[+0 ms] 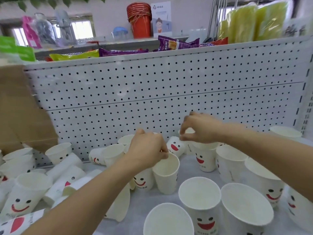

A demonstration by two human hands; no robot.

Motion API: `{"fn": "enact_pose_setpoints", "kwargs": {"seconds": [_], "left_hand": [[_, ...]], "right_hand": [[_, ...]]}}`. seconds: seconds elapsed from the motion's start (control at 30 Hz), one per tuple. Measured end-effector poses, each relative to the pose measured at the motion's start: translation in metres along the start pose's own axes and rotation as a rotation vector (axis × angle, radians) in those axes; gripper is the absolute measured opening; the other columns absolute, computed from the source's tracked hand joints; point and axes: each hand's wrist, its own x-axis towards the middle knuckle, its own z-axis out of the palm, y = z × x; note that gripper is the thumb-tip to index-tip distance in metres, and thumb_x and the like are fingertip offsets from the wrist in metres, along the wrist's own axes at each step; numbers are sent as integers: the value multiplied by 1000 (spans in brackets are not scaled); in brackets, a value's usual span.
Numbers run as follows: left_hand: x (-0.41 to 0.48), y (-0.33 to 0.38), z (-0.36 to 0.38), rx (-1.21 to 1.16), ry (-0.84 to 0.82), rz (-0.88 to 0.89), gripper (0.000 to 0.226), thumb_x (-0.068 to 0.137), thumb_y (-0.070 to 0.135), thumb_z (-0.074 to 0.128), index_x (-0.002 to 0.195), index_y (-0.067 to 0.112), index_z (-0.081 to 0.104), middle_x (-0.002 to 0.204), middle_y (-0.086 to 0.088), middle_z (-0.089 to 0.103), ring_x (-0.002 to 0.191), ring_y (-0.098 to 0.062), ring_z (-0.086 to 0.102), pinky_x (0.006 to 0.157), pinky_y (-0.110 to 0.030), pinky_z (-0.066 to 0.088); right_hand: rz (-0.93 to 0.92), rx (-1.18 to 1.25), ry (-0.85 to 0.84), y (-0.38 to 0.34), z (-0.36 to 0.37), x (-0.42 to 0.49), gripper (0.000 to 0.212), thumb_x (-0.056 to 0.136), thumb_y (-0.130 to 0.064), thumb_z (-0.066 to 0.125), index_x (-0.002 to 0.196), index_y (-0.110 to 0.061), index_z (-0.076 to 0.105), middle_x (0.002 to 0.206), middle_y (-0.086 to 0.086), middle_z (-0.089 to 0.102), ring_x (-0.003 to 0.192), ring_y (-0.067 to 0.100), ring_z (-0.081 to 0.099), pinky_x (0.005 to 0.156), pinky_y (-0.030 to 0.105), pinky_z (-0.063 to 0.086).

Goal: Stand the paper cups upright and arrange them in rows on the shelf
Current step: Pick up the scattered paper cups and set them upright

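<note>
Pegboard (169, 85), pale grey metal dotted with small holes, walls off the whole back. It meets the shelf (189, 168) in a straight seam, and a slotted post (304, 102) closes the right edge. The shelf floor is smooth and light. Its only open strip runs down the middle between the two groups of cups, narrow at the back and wider toward the front.

Left of the pegboard leans a brown cardboard box (20, 107), flat and matte. On the ledge above lie glossy snack packs (123, 52).

To the left, a heap of cups (25, 192) lies tumbled, most on their sides. They are white paper cones printed with red smiles and black eyes. To the right, upright cups (199, 190) stand close together, round rims up, some touching.

The left hand (147, 150) reaches in over the heap's edge. Its fingers are curled and pinch the near rim of the mid cup (166, 177), which stands upright beside another smiling cup. The right hand (201, 129) hangs near the pegboard, fingers bent. Thumb and fingertips pinch the rim of the back cup (188, 131), which is blurred.
</note>
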Motion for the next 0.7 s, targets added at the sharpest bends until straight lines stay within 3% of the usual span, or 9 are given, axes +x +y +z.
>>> {"fn": "enact_pose_setpoints", "kwargs": {"seconds": [0.1,0.27,0.43,0.57,0.7], "left_hand": [[-5,-1,5,-33,-36,11,21,93,39,56,103,35,74,94,13,70,84,-9,51,92,-29,27],[-14,-5,10,-108,12,7,22,91,40,55,103,37,72,86,13,70,83,-7,54,96,-29,28],[-17,-6,10,-148,38,-10,22,91,42,54,105,36,70,89,12,70,84,-8,53,97,-30,29],[-18,-5,10,-167,29,-32,22,92,41,54,106,35,69,89,11,71,78,-9,47,96,-28,29],[-17,-2,11,-155,20,-32,21,93,39,53,106,35,69,90,10,70,79,-11,46,95,-29,30]], "right_hand": [[21,-74,-106,-9,15,22,51,86,-60,54,124,-26,59,126,-3,52,120,19,40,97,36,37],[52,-298,-268,-11,36,48,68,84,-74,39,113,-17,62,120,4,51,117,23,34,91,37,31],[148,-153,-267,-15,42,56,47,82,-68,50,82,-21,57,112,3,40,119,25,29,89,38,31],[231,138,-169,-18,38,53,26,85,-40,64,97,-18,69,112,2,43,121,24,34,94,36,38],[266,152,-171,-21,28,41,38,88,-47,59,89,-9,67,111,4,41,102,21,32,92,35,35]]}}
